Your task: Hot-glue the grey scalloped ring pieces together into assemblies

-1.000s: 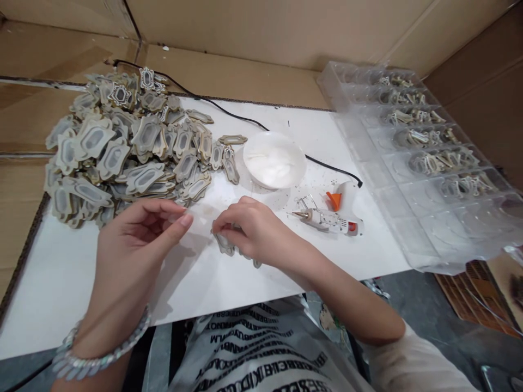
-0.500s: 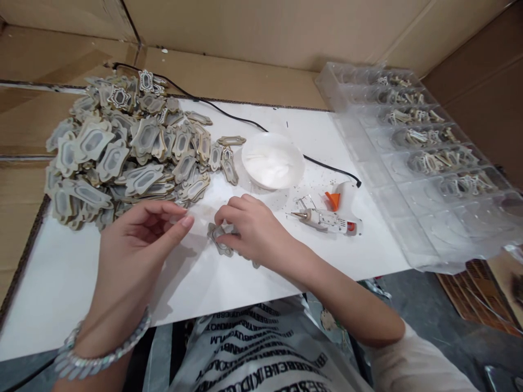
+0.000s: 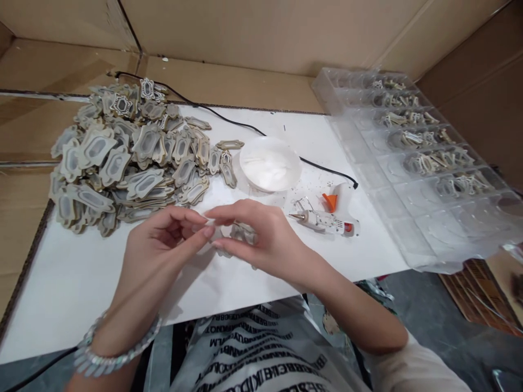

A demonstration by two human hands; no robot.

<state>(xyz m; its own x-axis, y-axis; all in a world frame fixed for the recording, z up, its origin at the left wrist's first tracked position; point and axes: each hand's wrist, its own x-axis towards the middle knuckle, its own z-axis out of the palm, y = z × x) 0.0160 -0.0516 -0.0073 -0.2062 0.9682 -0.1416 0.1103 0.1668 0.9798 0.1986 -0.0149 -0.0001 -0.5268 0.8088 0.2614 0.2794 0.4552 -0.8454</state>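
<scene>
My left hand [image 3: 167,239] is closed in a pinch on a small whitish translucent piece [image 3: 210,221]; its exact kind is too small to tell. My right hand [image 3: 265,239] arches beside it, index fingertip close to that piece and thumb held apart below. Whether the fingertip touches the piece, I cannot tell. Beneath my right hand, on the white board, lie a few grey frame-shaped plaques [image 3: 243,233], partly hidden by its fingers. Left of and beyond my hands rises a big pile of similar grey plaques [image 3: 147,144], several with silvery ornate patterns.
A white bowl [image 3: 292,169] with white contents stands behind my hands. On the right lies a white glue gun [image 3: 322,220] with a metal nozzle, near an orange piece [image 3: 329,202]. A clear compartment tray [image 3: 392,190] holds more plaques. A black cable [image 3: 229,115] crosses behind the bowl.
My left hand has moved right, bringing the whitish piece toward my right hand. The right hand has lifted from the plaque on the board, its index finger reaching left toward the piece.
</scene>
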